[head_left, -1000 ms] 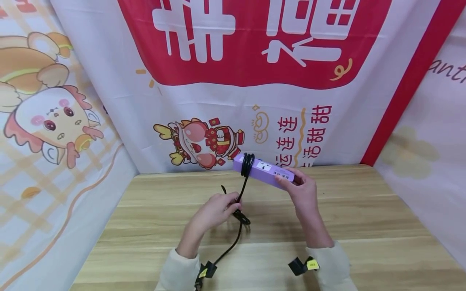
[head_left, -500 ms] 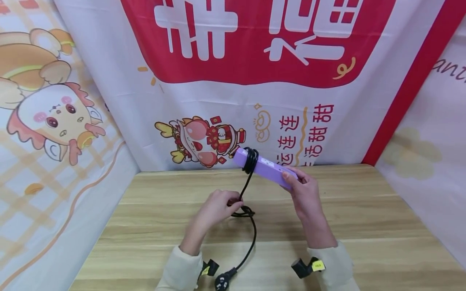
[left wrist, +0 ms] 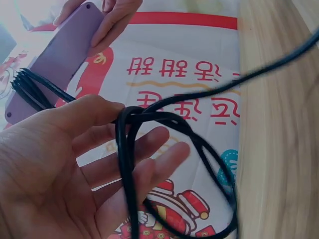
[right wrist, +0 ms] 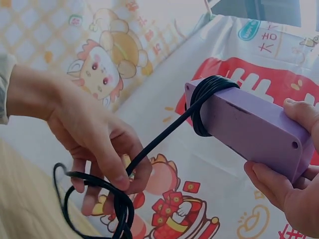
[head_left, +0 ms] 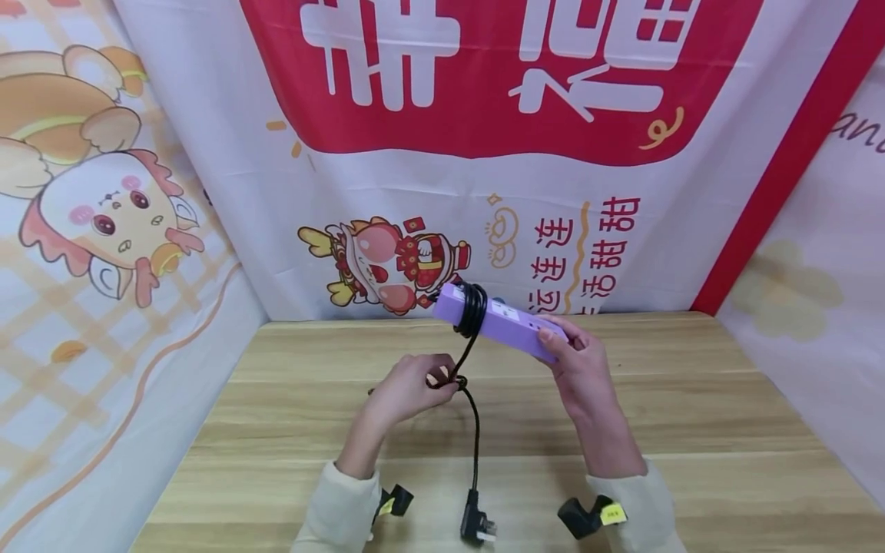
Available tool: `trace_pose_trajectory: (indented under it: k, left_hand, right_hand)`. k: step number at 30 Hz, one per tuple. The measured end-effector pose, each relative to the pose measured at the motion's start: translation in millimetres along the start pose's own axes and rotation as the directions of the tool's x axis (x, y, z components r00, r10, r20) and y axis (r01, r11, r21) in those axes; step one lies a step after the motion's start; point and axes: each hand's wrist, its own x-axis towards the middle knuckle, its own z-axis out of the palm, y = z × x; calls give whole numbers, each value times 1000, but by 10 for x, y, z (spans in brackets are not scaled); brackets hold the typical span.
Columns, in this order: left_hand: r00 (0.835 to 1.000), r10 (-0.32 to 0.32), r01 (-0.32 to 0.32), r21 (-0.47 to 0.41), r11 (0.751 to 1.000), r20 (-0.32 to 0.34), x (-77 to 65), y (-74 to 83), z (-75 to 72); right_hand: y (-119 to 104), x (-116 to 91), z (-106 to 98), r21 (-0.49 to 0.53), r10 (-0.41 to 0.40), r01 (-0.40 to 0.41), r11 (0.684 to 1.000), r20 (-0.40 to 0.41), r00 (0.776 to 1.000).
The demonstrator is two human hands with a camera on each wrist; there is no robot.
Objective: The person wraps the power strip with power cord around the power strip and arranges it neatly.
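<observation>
A purple power strip (head_left: 515,332) is held up over the table by my right hand (head_left: 579,365), which grips its right end between thumb and fingers. Near its other end, several turns of black cord (head_left: 472,311) wrap round the strip. From these turns the cord runs down to my left hand (head_left: 416,388), which pinches it with the thumb while the other fingers spread. In the left wrist view, a loose crossed loop of cord (left wrist: 194,95) hangs from that pinch. The plug (head_left: 474,522) dangles below, prongs facing right. The right wrist view shows the strip's plain back (right wrist: 244,127).
Below lies a wooden table (head_left: 691,430). A printed cloth (head_left: 228,153) with red and white figures rises behind it, and patterned cloths stand at both sides. Small black wrist cameras sit at both sleeves (head_left: 339,499).
The plug has swung out from beside the left sleeve and now hangs further right. The loop at my left hand has shifted as the fingers moved. My right hand keeps holding the power strip, slightly turned.
</observation>
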Motion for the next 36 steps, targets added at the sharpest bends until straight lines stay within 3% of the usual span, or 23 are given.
trace_pose_trajectory:
  k: [7, 9, 11, 14, 16, 18, 20, 25, 28, 30, 32, 34, 36]
  left_hand:
    - [991, 28, -27, 6, 1000, -131, 23, 58, 47]
    - [980, 97, -90, 46, 995, -175, 27, 72, 79]
    - [952, 213, -186, 136, 973, -220, 41, 73, 117]
    - [875, 388, -321, 252, 913, -291, 63, 66, 163]
    - [830, 448, -371, 269, 889, -333, 74, 46, 185]
    - [815, 449, -391, 224, 893, -367, 69, 28, 197]
    - [827, 419, -389, 157, 908, -375, 59, 5, 206]
    - [922, 283, -310, -65, 948, -264, 54, -31, 222]
    - [954, 210, -240, -131, 962, -213, 79, -61, 235]
    - [962, 171, -208, -167, 964, -213, 96, -95, 237]
    - [958, 148, -190, -158, 969, -244, 102, -139, 228]
    - [944, 168, -216, -148, 965, -285, 87, -175, 193]
    - [918, 220, -267, -104, 958, -329, 73, -200, 152]
  right_hand:
    - [-35, -4, -30, 55, -13, 14, 998, -8, 1000]
    - [-45, -2, -50, 81, -13, 14, 997, -15, 1000]
    - [-53, 2, -74, 94, -11, 13, 995, -20, 1000]
    - [-67, 14, -114, 109, -24, 25, 994, -15, 1000]
    - [-78, 20, -135, 99, -39, 41, 994, -18, 999]
    - [-87, 19, -148, 86, -54, 56, 995, -22, 998]
    - [-95, 9, -143, 70, -63, 65, 995, -26, 998]
    - [-109, -49, -68, 21, -59, 58, 998, 43, 997]
    - [-109, -77, -36, -64, -51, 58, 996, 105, 993]
    - [-106, -84, -42, -133, -48, 69, 989, 152, 987]
    - [-94, -78, -68, -190, -53, 93, 977, 206, 977]
    - [-67, -54, -116, -237, -62, 132, 962, 280, 958]
    - [-39, -27, -164, -267, -70, 173, 948, 356, 932]
